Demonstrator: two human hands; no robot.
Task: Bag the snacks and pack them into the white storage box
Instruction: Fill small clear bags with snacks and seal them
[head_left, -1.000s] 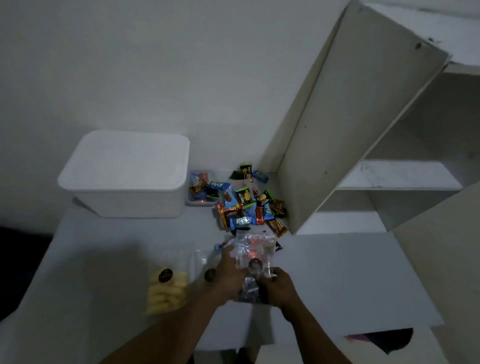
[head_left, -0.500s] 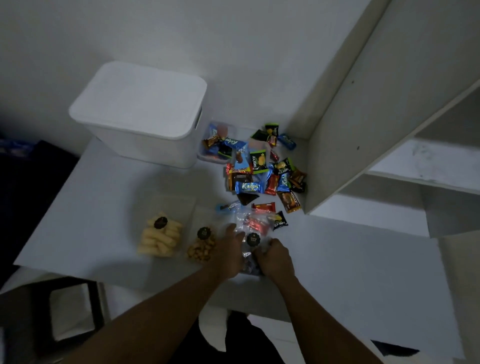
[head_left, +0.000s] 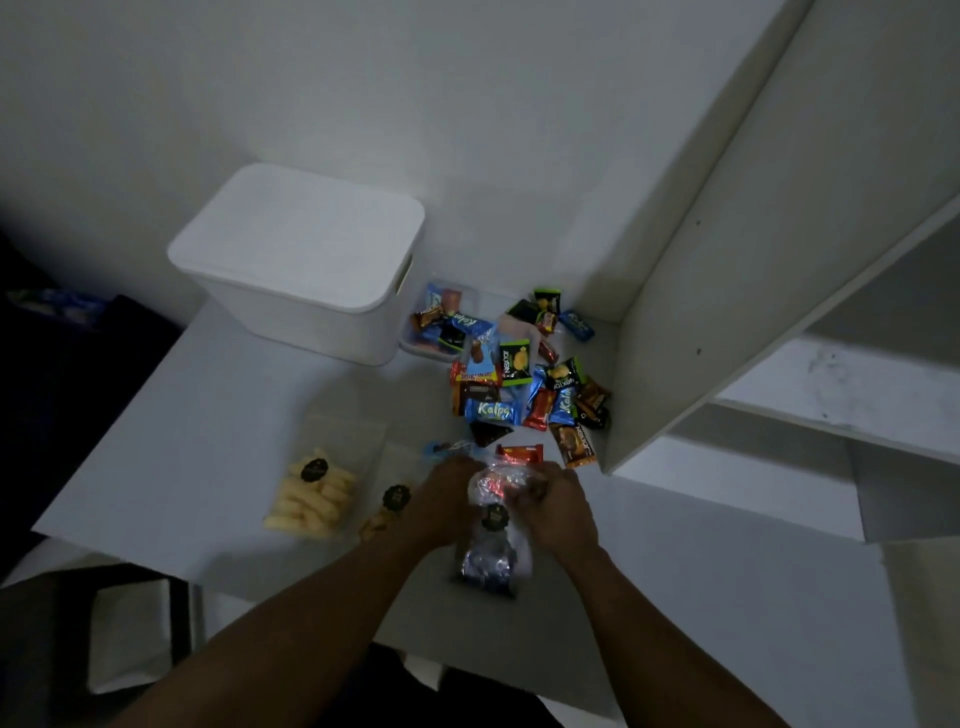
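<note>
1. Clear bag (head_left: 491, 558) lies on the white table (head_left: 208, 415), low of centre, between both hands. Its mouth points to 12 o'clock and its filled bottom to 6. Wrapped snacks show through the plastic: something red near the mouth, dark foil at the bottom. A round dark sticker (head_left: 494, 517) sits on its front.
2. Left hand (head_left: 441, 499) is on the bag's 9 o'clock side, with the fingers curled onto the upper edge, grasping the plastic.
3. Right hand (head_left: 558, 506) is on the bag's 3 o'clock side, with the fingers clenched round the plastic near the mouth.
4. White storage box (head_left: 301, 260) is at 11 o'clock from the hands, well apart from them, with its lid on.
5. Loose snack pile (head_left: 519, 379) is spread at 12 to 1 o'clock from the hands. The nearest piece, a red wrapper (head_left: 519, 454), lies just beyond the fingertips.
6. Small clear tub (head_left: 415, 349) is just beside the box, at the box's 3 o'clock side, and holds a few wrapped snacks.
7. Bag of yellow puffs (head_left: 311, 493) is at 9 o'clock from the left hand and lies flat. A second filled bag (head_left: 387, 512) lies between it and the left wrist, partly hidden; its contents are too dim to tell.
8. Shelf unit (head_left: 727, 260) is at 2 o'clock, and the pile lies against its side panel.
</note>
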